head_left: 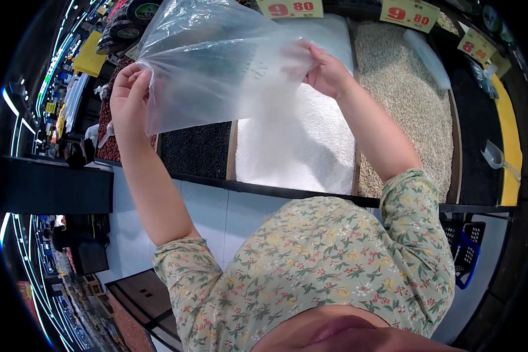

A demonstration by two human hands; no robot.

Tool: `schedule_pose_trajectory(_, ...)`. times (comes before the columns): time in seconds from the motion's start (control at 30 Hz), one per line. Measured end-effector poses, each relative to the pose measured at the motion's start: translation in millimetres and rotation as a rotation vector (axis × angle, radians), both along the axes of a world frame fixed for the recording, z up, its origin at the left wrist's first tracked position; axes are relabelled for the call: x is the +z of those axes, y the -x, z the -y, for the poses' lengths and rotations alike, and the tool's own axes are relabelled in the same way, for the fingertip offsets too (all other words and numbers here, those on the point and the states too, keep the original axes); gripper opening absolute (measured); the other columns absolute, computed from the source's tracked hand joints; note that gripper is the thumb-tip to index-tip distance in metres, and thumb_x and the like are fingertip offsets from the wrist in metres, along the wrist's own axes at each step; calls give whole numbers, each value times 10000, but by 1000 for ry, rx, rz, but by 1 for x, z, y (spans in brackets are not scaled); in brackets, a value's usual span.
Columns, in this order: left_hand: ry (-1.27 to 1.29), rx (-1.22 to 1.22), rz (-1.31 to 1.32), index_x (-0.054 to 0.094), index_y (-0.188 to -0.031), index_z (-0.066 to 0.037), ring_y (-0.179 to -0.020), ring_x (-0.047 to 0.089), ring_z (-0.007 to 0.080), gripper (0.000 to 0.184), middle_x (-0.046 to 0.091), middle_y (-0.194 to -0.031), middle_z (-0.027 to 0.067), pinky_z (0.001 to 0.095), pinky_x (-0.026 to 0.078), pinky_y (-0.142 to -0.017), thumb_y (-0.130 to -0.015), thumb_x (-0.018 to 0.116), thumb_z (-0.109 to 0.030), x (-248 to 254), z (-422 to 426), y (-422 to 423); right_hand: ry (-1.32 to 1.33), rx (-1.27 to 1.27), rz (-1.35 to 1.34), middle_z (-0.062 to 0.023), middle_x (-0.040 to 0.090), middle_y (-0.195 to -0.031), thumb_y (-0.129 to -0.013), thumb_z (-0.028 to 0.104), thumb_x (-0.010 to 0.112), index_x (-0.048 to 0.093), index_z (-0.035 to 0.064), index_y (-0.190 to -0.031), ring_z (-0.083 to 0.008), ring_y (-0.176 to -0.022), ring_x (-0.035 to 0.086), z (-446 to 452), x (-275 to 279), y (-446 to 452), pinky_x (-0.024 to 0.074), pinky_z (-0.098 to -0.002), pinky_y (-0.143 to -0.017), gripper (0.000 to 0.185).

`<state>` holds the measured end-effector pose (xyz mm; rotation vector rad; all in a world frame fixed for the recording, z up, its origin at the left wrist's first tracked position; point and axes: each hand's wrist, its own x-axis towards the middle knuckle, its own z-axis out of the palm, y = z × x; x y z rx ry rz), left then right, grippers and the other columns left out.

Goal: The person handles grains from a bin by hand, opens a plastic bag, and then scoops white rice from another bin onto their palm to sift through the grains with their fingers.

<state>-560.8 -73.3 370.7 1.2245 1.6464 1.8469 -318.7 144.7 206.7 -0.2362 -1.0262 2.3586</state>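
Observation:
A clear plastic bag [205, 82] is stretched out between my two hands, above the bins of grain. My left hand [132, 97] pinches its left edge between thumb and fingers. On the other side, my right hand [325, 70] grips the bag's right part, with some fingers seen blurred through the plastic. Beneath the bag lies a bin of white grain [299, 146], with a bin of black grain [195, 149] to its left. A bin of beige grain [387, 88] is to the right of the white one.
Price signs [410, 14] stand along the back of the bins. A clear scoop [493, 155] rests at the far right near a yellow strip [508, 129]. Dark red items fill a bin at the left. A blue and black basket [467, 252] is low on the right.

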Motion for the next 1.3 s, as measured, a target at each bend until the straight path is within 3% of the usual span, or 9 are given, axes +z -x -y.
schedule_pose_trajectory(0.17, -6, 183, -386, 449, -1258, -5, -1081, 527, 220, 496, 514, -1213, 164, 331, 422, -908, -823, 653, -131, -20, 24, -34, -205, -89, -75, -140, 459, -1334, -991, 313, 327, 373, 72, -1337, -325, -1147, 525, 23, 16, -7, 426, -413, -947, 425)
schedule_pose_trajectory(0.23, 29, 546, -1115, 439, -1287, -19, -1117, 500, 288, 530, 502, -1247, 199, 373, 396, -940, -814, 651, -132, -27, 32, -52, -275, -117, -75, -137, 455, -1339, -984, 305, 364, 401, 69, -1324, -313, -1170, 509, 37, 24, -11, 407, -414, -969, 416)
schedule_pose_trajectory(0.3, 67, 646, -1221, 466, -1276, -18, -1180, 449, 329, 513, 489, -1264, 224, 398, 372, -962, -809, 645, -128, -37, 41, -76, -661, -286, 26, -123, 445, -1354, -969, 269, 418, 470, 55, -1279, -287, -1196, 484, 53, 31, -13, 374, -410, -998, 380)
schedule_pose_trajectory(0.57, 63, -255, 104, 479, -1234, 68, -998, 560, 174, 431, 579, -1137, 156, 308, 434, -877, -874, 585, -145, -110, 57, -125, -1527, -180, 133, -86, 482, -1323, -820, 36, 543, 630, 199, -1094, -224, -1159, 524, 132, 31, -7, 489, -328, -838, 330)
schedule_pose_trajectory(0.83, 500, 24, 164, 548, -1116, 58, -938, 587, 135, 291, 631, -1014, 93, 272, 473, -811, -862, 608, -71, -129, 95, -137, -1636, 37, -63, -185, 310, -1430, -706, 119, 664, 635, 67, -949, -326, -879, 623, 167, 20, -30, 506, -366, -754, 250)
schedule_pose_trajectory(0.9, 297, 9, 209, 549, -1117, 59, -942, 590, 135, 270, 633, -1024, 100, 272, 481, -809, -878, 579, -61, -142, 101, -135, -1558, 83, -116, -204, 304, -1428, -723, 129, 671, 615, 73, -1018, -302, -875, 630, 165, 19, -37, 507, -366, -756, 305)
schedule_pose_trajectory(1.0, 59, -26, 336, 555, -1116, 60, -949, 590, 134, 240, 633, -1040, 104, 274, 488, -807, -904, 528, -49, -144, 106, -137, -1191, -39, -47, -199, 397, -1360, -753, 62, 661, 543, 52, -1116, -261, -940, 614, 165, 23, -63, 498, -393, -797, 382)
schedule_pose_trajectory(1.1, 86, -98, 477, 562, -1114, 57, -950, 587, 129, 233, 632, -1047, 98, 272, 481, -810, -916, 505, -53, -148, 111, -138, -1366, -729, -132, -246, 353, -1333, -747, -50, 606, 313, 111, -1326, -232, -858, 616, 159, 11, -76, 457, -194, -555, 668)
schedule_pose_trajectory(1.3, 321, -459, 439, 562, -1130, 43, -943, 582, 113, 245, 633, -1052, 68, 257, 461, -821, -916, 518, -66, -142, 113, -149, -1629, -798, 371, -269, 276, -1405, -681, 51, 729, 220, 135, -1413, -361, -1035, 565, 166, 23, -79, 520, -347, -663, 895)
